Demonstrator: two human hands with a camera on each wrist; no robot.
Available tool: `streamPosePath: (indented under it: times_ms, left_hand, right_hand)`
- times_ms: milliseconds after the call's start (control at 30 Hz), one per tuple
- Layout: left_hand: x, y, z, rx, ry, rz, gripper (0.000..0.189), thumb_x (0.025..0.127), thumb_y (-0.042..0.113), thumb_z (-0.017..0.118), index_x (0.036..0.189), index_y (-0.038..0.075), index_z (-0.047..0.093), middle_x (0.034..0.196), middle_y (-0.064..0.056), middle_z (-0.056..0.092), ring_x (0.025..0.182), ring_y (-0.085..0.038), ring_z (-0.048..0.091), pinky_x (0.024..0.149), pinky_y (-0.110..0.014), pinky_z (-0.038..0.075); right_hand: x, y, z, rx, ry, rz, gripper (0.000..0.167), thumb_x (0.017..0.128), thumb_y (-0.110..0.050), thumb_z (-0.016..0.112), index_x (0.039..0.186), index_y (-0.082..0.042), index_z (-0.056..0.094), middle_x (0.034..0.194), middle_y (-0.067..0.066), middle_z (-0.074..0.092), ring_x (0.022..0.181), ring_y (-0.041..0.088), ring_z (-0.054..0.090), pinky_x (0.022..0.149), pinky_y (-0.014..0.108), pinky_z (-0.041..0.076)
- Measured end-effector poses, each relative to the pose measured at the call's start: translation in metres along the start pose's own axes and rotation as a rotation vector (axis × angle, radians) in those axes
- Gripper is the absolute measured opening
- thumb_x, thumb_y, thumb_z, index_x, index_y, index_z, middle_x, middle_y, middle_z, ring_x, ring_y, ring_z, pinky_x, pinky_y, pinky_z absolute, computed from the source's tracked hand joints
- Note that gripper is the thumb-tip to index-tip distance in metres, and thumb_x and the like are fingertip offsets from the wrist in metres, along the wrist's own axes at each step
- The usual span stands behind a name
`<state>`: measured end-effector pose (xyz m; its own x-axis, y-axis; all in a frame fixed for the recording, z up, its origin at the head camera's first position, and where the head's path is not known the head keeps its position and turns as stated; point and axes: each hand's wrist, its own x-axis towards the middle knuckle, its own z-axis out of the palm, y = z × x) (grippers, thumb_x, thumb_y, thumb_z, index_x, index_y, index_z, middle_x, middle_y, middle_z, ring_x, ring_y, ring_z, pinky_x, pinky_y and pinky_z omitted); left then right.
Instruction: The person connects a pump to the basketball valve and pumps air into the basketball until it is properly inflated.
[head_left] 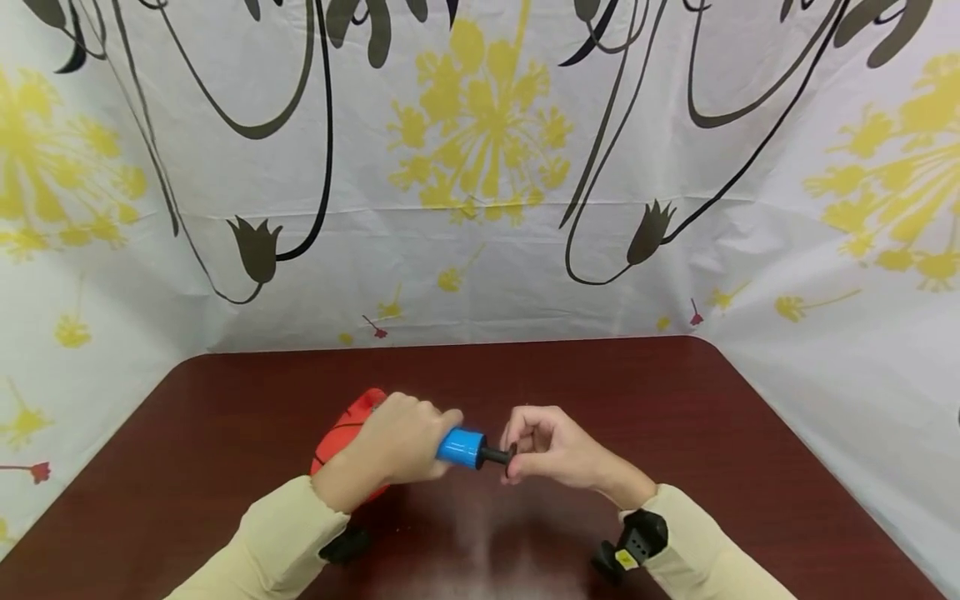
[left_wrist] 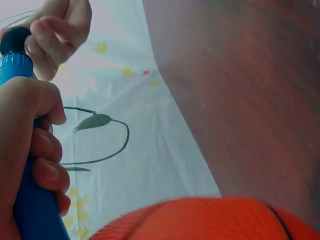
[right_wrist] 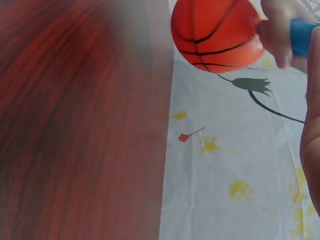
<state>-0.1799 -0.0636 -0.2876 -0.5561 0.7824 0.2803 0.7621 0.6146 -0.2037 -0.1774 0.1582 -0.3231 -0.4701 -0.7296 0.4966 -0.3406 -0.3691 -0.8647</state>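
My left hand (head_left: pixel 397 440) grips the blue barrel of a hand pump (head_left: pixel 461 447), fingers wrapped round it in the left wrist view. From the barrel's right end a black rod leads to a small black handle (head_left: pixel 512 459), which my right hand (head_left: pixel 562 452) holds between thumb and curled fingers. An orange-red ball (head_left: pixel 336 440) with black basketball lines sits at the pump's other end, partly hidden behind my left hand and wrist. The right wrist view shows the ball (right_wrist: pixel 215 35) looking rounded, close beside the left hand; the join between pump and ball is covered by the fingers.
Below the hands lies a dark red-brown wooden table (head_left: pixel 600 375) with rounded far corners. A white cloth (head_left: pixel 480 275) printed with yellow and grey flowers hangs behind it and along both sides. A black wrist device (head_left: pixel 645 533) is strapped over the right sleeve.
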Motion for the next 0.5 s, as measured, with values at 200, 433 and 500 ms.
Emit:
streamPosePath:
  times_ms: [200,433,500]
  left_hand:
    - [-0.015,-0.013,0.000,-0.025,0.014,-0.033,0.030,0.067,0.030,0.069,0.084,0.011,0.053,0.059,0.003,0.055,0.045,-0.007,0.047,0.046,-0.024,0.041]
    - [-0.013,-0.019,-0.001,0.021,-0.022,-0.066,0.033,0.065,0.033,0.071,0.085,0.012,0.054,0.060,0.003,0.056,0.046,-0.008,0.047,0.046,-0.023,0.039]
    - [-0.007,-0.016,0.000,0.025,-0.023,-0.040,0.032,0.065,0.034,0.070,0.084,0.013,0.055,0.059,0.003,0.055,0.046,-0.008,0.046,0.045,-0.023,0.038]
  right_hand:
    - [-0.016,-0.011,-0.016,0.085,-0.025,-0.002,0.021,0.081,-0.003,0.060,0.081,0.008,0.042,0.085,0.006,0.060,0.074,0.014,0.063,0.061,0.026,0.051]
    - [-0.023,-0.004,-0.019,0.129,-0.043,-0.079,0.020,0.084,-0.005,0.057,0.080,0.007,0.041,0.078,0.014,0.057,0.074,0.013,0.062,0.059,0.026,0.051]
    - [-0.012,0.003,-0.012,0.073,-0.016,-0.074,0.023,0.082,-0.007,0.058,0.078,0.008,0.040,0.080,0.010,0.059,0.073,0.013,0.063,0.058,0.029,0.051]
